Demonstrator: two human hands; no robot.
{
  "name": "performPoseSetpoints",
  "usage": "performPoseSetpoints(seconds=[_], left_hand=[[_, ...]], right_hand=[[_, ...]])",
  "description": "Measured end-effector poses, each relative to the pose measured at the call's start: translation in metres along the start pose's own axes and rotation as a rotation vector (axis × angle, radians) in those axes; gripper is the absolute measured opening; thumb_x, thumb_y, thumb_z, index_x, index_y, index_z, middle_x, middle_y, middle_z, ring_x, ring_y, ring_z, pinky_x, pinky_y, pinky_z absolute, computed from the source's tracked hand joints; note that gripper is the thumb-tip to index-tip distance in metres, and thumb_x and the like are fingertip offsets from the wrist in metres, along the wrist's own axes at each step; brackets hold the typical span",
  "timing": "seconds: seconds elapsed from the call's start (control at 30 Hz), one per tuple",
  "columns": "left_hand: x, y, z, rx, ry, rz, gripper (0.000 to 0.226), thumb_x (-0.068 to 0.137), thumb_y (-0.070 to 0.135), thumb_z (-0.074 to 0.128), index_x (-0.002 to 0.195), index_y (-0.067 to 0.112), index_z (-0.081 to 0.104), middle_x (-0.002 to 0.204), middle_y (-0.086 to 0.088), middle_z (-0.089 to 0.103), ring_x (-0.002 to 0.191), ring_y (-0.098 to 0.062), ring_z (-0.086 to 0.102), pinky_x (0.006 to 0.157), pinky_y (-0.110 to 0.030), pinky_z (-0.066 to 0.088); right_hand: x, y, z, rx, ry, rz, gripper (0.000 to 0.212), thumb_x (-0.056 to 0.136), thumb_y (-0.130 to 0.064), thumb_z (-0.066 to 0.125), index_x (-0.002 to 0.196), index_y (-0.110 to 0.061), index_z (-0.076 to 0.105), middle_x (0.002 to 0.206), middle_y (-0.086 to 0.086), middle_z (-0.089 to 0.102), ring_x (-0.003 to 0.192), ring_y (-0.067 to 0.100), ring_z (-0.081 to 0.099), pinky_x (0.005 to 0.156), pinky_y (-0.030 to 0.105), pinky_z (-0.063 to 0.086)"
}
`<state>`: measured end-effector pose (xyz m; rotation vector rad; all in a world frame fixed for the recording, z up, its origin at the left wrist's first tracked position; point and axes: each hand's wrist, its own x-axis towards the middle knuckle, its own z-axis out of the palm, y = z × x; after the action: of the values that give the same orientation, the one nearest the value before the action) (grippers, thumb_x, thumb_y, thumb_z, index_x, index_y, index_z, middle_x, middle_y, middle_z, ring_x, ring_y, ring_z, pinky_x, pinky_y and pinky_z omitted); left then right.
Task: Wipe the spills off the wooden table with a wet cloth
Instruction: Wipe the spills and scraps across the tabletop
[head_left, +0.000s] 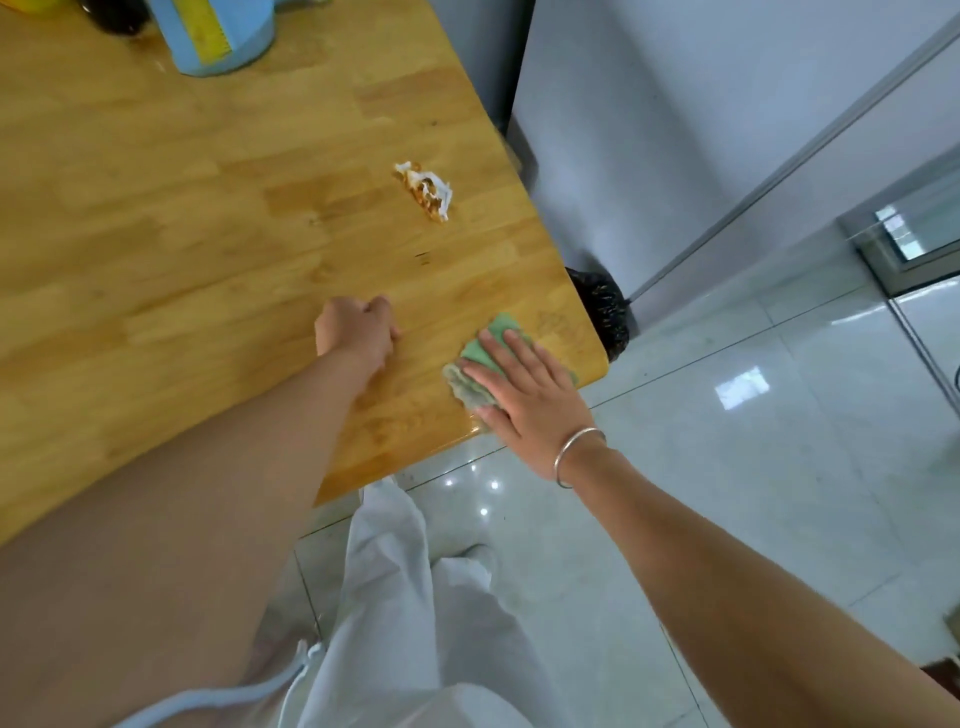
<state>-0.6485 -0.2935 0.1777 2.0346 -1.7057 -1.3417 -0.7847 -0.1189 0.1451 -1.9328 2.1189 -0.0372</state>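
Observation:
The wooden table (208, 218) fills the upper left. My right hand (524, 400) lies flat, fingers spread, pressing a folded green cloth (480, 364) onto the table near its right front corner. My left hand (356, 332) rests on the table as a closed fist, a little left of the cloth, with nothing visible in it. A crumpled white tissue stained brown (426, 189) lies farther back on the table. Faint marks (561, 327) show on the wood just right of the cloth.
A light blue container with a yellow strip (218, 36) and a dark object (114, 18) stand at the table's far edge. A black bin bag (605, 312) sits on the glossy tiled floor (727, 467) beside the table corner. White walls stand behind.

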Motion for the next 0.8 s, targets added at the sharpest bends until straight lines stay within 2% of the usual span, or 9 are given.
performPoseSetpoints(seconds=[0.07,0.13,0.27,0.4,0.53,0.67,0.73,0.8], left_hand=[[0.002,-0.001,0.001,-0.013,0.008,-0.016,0.048,0.097,0.032,0.045,0.055,0.014,0.06,0.043,0.002,0.053,0.026,-0.01,0.043,0.045,-0.022,0.037],[0.003,-0.002,0.001,-0.022,-0.005,-0.018,0.047,0.097,0.033,0.046,0.056,0.014,0.06,0.047,-0.001,0.054,0.022,-0.009,0.039,0.045,-0.022,0.037],[0.003,-0.003,0.0,-0.055,-0.013,0.0,0.046,0.097,0.034,0.046,0.059,0.013,0.06,0.051,-0.003,0.054,0.037,-0.018,0.042,0.046,-0.023,0.038],[0.003,-0.007,-0.001,-0.067,-0.025,0.011,0.046,0.097,0.035,0.047,0.06,0.012,0.059,0.051,-0.003,0.053,0.037,-0.018,0.041,0.046,-0.022,0.036],[0.0,-0.007,-0.001,-0.067,-0.028,0.029,0.046,0.097,0.035,0.046,0.059,0.013,0.059,0.051,-0.002,0.053,0.038,-0.017,0.041,0.046,-0.022,0.036],[0.0,-0.006,0.0,-0.075,-0.018,0.033,0.047,0.098,0.035,0.045,0.058,0.014,0.059,0.051,-0.001,0.053,0.038,-0.017,0.042,0.047,-0.022,0.037],[0.001,-0.006,0.001,-0.073,-0.016,0.032,0.046,0.098,0.035,0.045,0.058,0.014,0.059,0.051,-0.002,0.053,0.039,-0.017,0.042,0.047,-0.022,0.037],[0.002,-0.005,0.002,-0.062,-0.008,0.036,0.046,0.097,0.035,0.045,0.058,0.014,0.06,0.051,-0.001,0.053,0.038,-0.017,0.042,0.048,-0.022,0.037]], right_hand=[[-0.006,0.029,-0.004,-0.03,-0.018,0.085,0.053,0.097,-0.044,0.019,0.149,-0.037,0.016,0.161,-0.005,0.003,0.148,0.018,-0.003,0.12,0.042,0.001],[-0.006,0.039,-0.007,-0.057,-0.034,0.094,0.054,0.097,-0.046,0.016,0.15,-0.037,0.016,0.161,-0.006,0.002,0.149,0.018,-0.003,0.12,0.041,-0.002],[0.0,0.037,-0.009,-0.036,0.014,0.111,0.053,0.097,-0.043,0.018,0.149,-0.035,0.021,0.161,-0.003,0.008,0.149,0.02,0.003,0.12,0.038,-0.003],[0.024,0.046,-0.014,0.026,0.031,0.247,0.051,0.101,-0.038,0.027,0.15,-0.037,0.013,0.162,-0.004,-0.001,0.148,0.019,-0.007,0.119,0.036,-0.008],[0.036,0.044,-0.014,0.069,0.063,0.346,0.051,0.101,-0.039,0.026,0.151,-0.037,0.012,0.162,-0.003,-0.003,0.148,0.02,-0.007,0.12,0.038,-0.005],[0.043,0.019,-0.013,0.083,0.078,0.456,0.055,0.1,-0.032,0.026,0.152,-0.033,0.008,0.162,0.002,-0.006,0.148,0.024,-0.009,0.12,0.042,-0.005],[0.038,-0.001,-0.009,0.038,0.073,0.353,0.058,0.098,-0.029,0.031,0.152,-0.032,0.009,0.162,0.003,-0.005,0.148,0.026,-0.008,0.12,0.044,-0.004],[0.027,-0.018,-0.003,0.013,0.062,0.137,0.058,0.098,-0.029,0.035,0.152,-0.031,0.015,0.162,0.002,0.001,0.148,0.025,-0.004,0.12,0.045,-0.001]])
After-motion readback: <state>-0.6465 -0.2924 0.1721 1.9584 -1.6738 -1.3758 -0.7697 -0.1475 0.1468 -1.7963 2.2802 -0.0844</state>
